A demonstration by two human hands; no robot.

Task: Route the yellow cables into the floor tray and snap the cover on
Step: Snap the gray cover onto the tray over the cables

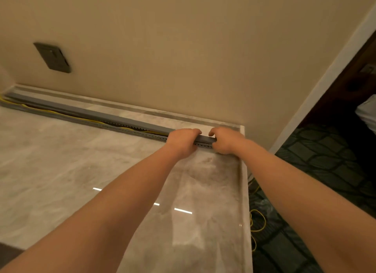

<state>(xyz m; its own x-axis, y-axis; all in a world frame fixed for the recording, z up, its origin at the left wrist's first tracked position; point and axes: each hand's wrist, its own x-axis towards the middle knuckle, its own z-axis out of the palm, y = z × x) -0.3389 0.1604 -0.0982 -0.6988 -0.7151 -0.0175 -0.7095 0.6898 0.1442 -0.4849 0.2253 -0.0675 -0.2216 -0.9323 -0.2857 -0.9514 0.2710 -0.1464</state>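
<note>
Grey cover [126, 119] end between left hand [183, 141], right hand [224, 140]; tray [201, 144] beneath

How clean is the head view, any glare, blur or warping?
Head view: warm, dim light; glare streaks on the glossy floor; wide-angle bending toward the edges; the tray goes soft at its far end; left hand and right hand on the cover are sharp.

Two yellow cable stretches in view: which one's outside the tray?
The looped cable on the dark carpet, right of the marble floor's edge. The other cable lies inside the grey tray by the wall.
</note>
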